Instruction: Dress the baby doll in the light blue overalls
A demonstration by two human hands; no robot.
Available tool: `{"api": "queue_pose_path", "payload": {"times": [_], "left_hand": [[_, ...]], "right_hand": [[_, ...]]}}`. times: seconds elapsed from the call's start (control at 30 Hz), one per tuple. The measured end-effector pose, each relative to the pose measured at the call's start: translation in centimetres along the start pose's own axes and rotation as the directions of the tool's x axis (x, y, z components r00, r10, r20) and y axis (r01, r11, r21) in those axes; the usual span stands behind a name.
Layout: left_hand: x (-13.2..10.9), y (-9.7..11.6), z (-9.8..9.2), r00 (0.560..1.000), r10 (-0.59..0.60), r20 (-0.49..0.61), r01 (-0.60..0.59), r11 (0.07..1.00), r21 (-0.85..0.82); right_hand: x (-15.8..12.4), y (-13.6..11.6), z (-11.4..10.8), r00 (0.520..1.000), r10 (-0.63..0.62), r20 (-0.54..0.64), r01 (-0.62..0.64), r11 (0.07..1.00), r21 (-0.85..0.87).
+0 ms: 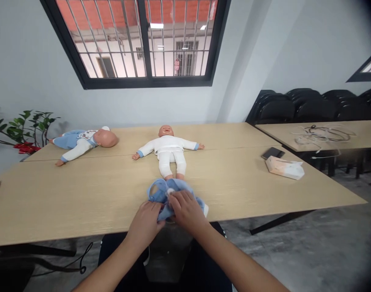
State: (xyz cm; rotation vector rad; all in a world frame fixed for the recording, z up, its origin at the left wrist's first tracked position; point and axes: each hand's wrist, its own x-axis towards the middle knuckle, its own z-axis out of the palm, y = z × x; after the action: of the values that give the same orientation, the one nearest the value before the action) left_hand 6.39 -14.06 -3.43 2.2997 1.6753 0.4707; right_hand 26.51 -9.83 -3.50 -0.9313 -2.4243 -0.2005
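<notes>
A bunched light-blue doll garment (180, 185) lies at the table's front edge, by the feet of a baby doll (170, 146). My left hand (146, 219) is closed on the garment's near left part. From the right, my right hand (185, 207) grips the cloth close to a white patch. A loop of the blue fabric stands open at the garment's left side. The doll lies on its back, arms spread, in a white top and white trousers with blue cuffs. My fingertips are partly hidden in the folds.
A second doll (82, 140) in blue and white lies on the table (82, 194) at the back left, near a potted plant (30, 125). To the right are a tissue pack (284, 167) and a dark phone-like object (272, 153). Cables (322, 134) lie on another table.
</notes>
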Motion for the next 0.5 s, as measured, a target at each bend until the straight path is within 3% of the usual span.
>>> {"api": "queue_pose_path", "payload": {"times": [0.1,0.2,0.27,0.37,0.43,0.5], "left_hand": [[0.2,-0.4,-0.2,0.990,0.064,0.123,-0.061,0.998,-0.031],[0.7,-1.3,-0.6,0.964,0.161,0.211,-0.137,0.983,-0.124],[1.0,-2.0,-0.8,0.947,0.231,0.222,-0.191,0.964,-0.185],[1.1,-2.6,-1.0,0.948,0.283,0.145,-0.244,0.939,-0.242],[1.0,-2.6,-1.0,0.950,0.298,0.094,-0.268,0.931,-0.247],[1.0,-2.5,-1.0,0.953,0.295,0.068,-0.272,0.934,-0.231]], "right_hand": [[0.2,0.1,0.5,0.992,0.126,0.012,-0.126,0.982,0.144],[0.8,0.2,0.5,0.970,0.144,0.194,-0.186,0.958,0.219],[1.2,0.1,0.1,0.956,0.061,0.287,-0.144,0.949,0.279],[1.8,0.0,-1.3,0.942,-0.135,0.307,-0.022,0.889,0.458],[2.2,0.4,-2.4,0.920,-0.266,0.287,0.023,0.769,0.639],[2.8,1.2,-3.3,0.910,-0.311,0.274,-0.005,0.653,0.758]]}}
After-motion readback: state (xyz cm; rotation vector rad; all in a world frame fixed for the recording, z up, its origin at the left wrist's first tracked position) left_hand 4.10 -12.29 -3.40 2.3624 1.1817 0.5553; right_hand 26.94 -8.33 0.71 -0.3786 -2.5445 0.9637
